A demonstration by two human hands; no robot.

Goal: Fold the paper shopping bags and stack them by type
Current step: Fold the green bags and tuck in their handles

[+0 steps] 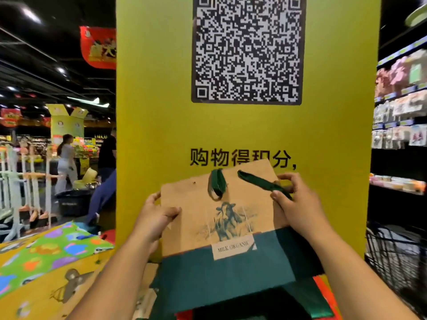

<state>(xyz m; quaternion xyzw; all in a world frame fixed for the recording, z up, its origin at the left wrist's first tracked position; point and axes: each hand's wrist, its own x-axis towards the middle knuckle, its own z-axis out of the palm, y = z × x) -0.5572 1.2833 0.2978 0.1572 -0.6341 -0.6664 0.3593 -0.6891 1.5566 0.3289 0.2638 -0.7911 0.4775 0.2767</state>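
Observation:
I hold a brown paper bag (203,218) up in front of me; it has a green lower band, a cow drawing and a "MILK ORGANIC" label. My left hand (154,218) grips its left edge, thumb on the front. My right hand (293,204) pinches its upper right corner together with one green ribbon handle (263,182). The other green handle (217,184) loops down over the front. More green and brown bags (307,296) lie beneath it, partly hidden by the held bag.
A yellow pillar with a QR code (247,49) stands right ahead. A colourful green patterned sheet (46,255) lies on the yellow surface at lower left. A black wire cart (397,255) and stocked shelves (402,107) are on the right. People stand at the far left.

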